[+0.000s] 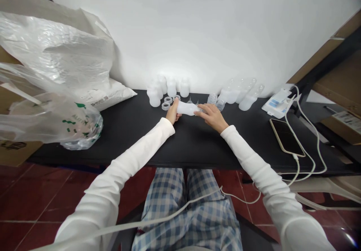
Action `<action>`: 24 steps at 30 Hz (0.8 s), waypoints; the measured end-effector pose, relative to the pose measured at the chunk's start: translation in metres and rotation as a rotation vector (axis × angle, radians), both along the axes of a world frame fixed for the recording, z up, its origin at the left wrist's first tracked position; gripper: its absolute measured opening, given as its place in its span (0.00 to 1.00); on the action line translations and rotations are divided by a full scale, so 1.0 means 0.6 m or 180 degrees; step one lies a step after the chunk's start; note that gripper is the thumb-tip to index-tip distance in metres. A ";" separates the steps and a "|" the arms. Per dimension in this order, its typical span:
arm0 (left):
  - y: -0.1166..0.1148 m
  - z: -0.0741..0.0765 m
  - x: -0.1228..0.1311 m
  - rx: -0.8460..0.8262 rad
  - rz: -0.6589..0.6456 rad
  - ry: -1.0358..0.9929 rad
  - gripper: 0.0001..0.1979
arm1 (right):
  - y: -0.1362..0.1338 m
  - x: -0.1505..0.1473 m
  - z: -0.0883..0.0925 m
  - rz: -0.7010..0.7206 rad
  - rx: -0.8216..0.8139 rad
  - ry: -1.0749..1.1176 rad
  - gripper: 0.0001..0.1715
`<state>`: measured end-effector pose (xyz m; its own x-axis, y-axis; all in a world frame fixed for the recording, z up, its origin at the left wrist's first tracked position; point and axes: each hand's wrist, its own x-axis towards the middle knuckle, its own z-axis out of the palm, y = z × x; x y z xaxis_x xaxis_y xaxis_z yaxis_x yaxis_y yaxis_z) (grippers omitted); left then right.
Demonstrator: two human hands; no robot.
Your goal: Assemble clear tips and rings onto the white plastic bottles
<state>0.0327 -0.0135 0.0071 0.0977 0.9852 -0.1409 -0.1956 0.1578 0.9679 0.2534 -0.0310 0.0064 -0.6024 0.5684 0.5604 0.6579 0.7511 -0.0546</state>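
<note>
A translucent white baby bottle [186, 108] lies sideways between my hands, above the black table. My left hand [171, 112] is wrapped around its left end. At the other end, the fingers of my right hand [213, 116] close over a clear piece, probably the nipple, which they partly cover. Just behind my left hand are several screw rings [166, 106]. Clear nipples [190, 101] lie beyond the bottle. Clear caps [212, 98] stand behind my right hand. Several uncapped bottles [154, 96] stand left of these, and capped bottles [249, 99] lean at the right.
A large white plastic sack [64, 48] and a clear bag with green print [79, 125] take up the table's left. On the right are a phone [287, 137] with a white cable [317, 130] and a white-blue package [278, 103]. A white wall [197, 29] rises behind.
</note>
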 end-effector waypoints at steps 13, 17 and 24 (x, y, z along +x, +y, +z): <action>-0.003 -0.004 0.003 0.0553 0.0108 0.0153 0.24 | -0.005 0.009 0.010 -0.0659 -0.0449 0.0411 0.22; -0.003 -0.003 0.003 0.0539 0.0248 0.0256 0.19 | 0.001 0.004 0.005 -0.0640 -0.0443 0.0674 0.17; -0.002 0.000 0.001 0.0459 0.0314 0.0022 0.25 | -0.005 0.003 0.009 -0.0584 -0.0346 0.0996 0.27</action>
